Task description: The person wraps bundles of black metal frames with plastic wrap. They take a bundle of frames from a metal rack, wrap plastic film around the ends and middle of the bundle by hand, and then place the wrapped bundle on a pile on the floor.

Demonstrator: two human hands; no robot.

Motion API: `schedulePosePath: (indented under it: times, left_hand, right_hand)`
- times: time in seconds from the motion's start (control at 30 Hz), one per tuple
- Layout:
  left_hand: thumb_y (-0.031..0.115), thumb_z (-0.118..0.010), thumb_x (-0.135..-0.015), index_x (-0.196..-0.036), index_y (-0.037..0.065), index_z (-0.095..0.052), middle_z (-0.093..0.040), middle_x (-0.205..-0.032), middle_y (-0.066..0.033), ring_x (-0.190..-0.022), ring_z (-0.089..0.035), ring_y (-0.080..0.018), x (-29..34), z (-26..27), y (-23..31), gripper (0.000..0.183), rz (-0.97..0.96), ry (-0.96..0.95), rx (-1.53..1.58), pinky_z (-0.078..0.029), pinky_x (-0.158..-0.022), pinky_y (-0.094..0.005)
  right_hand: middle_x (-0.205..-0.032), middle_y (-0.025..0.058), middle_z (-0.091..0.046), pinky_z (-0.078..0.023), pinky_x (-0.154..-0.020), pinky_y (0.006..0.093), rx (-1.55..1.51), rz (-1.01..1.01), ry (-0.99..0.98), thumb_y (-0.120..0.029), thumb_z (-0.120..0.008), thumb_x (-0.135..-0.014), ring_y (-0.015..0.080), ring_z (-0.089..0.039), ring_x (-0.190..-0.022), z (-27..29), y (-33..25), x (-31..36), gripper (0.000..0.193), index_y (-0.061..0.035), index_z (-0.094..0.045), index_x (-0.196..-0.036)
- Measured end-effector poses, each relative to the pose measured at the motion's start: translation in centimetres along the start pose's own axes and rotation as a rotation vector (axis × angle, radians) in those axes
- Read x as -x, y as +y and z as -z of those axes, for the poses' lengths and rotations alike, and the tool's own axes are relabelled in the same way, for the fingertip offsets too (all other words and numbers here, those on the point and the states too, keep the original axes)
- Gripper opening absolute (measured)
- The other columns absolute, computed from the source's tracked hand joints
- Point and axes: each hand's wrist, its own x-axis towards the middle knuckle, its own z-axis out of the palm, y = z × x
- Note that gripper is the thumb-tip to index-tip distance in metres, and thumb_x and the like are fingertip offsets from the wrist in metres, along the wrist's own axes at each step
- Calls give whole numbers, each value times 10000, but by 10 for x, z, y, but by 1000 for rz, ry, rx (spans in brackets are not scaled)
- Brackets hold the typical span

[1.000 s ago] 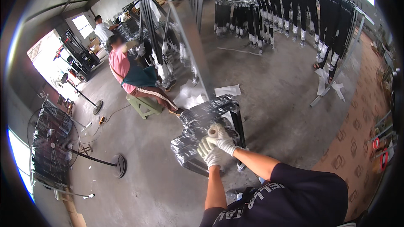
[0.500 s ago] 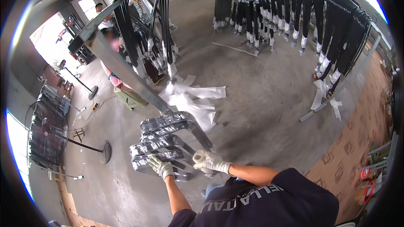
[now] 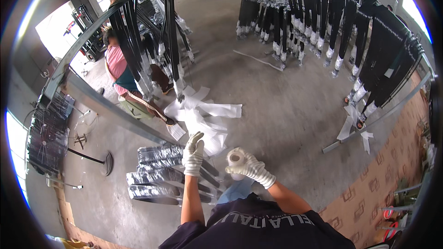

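My right hand (image 3: pixel 254 169), in a white knitted glove, grips a small roll of whitish wrapping film (image 3: pixel 236 158), whose round core faces up. To its left my left hand (image 3: pixel 193 155), gloved the same way, is raised with its fingers stretched out and nothing in them. Below and left of that hand, a stack of black bent frames (image 3: pixel 159 175) lies low by my legs. Their ends are wrapped in shiny clear film. My left forearm crosses in front of part of the stack. Whether a strip of film runs between the hands cannot be made out.
A slanting metal beam (image 3: pixel 110 110) stands left of the stack. White sheets (image 3: pixel 200 115) lie on the floor ahead. Beyond, a person in pink (image 3: pixel 116 62) sits beside hanging black frames (image 3: pixel 168 32). More frames hang on a rack (image 3: pixel 387 60) at right. A fan (image 3: pixel 44 143) stands at left.
My left hand has lifted off the wrapped frames to beside the roll. My right hand has moved right and turned, bringing the roll into sight. The seated person leans forward, reaching toward the sheets.
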Motion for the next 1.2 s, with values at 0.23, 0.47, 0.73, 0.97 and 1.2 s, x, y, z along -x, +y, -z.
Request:
schedulePosePath:
  times: [0.23, 0.47, 0.73, 0.97, 1.2]
  left_hand:
    - [141, -564, -876, -1222, 28, -512, -550, -1128, -28, -984, -489, -95, -172, -18, 47, 368, -176, -17, 241, -366, -885, -221]
    - [244, -618, -844, -1332, 7, -358, -428, -1324, -111, -1194, -418, -173, -378, -12, 120, 601, -247, 150, 534, -301, -1010, -283]
    - [519, -658, -738, -756, 104, -481, -470, -636, -20, -534, -417, -141, -551, 24, 192, 452, 49, 408, 755, -302, -466, -277]
    - [149, -580, -797, -994, -35, -594, -636, -967, -181, -843, -630, -312, -617, 63, 214, 270, -246, 532, 1085, -520, -796, -437]
    - [47, -598, -743, -904, -21, -607, -653, -854, -139, -753, -639, -268, -628, 81, 208, 174, -187, 668, 794, -539, -742, -387]
  right_hand:
    - [-992, 52, -579, -451, -778, 262, -51, 190, 16, -227, -793, -652, 125, -532, -901, 56, -96, -140, 540, -48, -515, -1079]
    - [-981, 19, -507, -404, -826, 233, -127, 457, -68, -232, -802, -655, 112, -503, -893, 69, -199, -296, 548, -43, -507, -1078]
    - [-937, 31, -573, -392, -864, 227, -324, 548, -196, -273, -839, -579, 82, -523, -871, 84, -294, -464, 814, 43, -423, -1203]
    - [-852, 35, -592, -403, -831, 238, -481, 561, -578, -310, -802, -584, 105, -546, -812, 94, -382, -593, 734, 41, -482, -1145]
    - [-809, 32, -591, -482, -654, 250, -395, 407, -1030, -276, -703, -684, 121, -569, -712, 89, -419, -662, 358, -47, -603, -939]
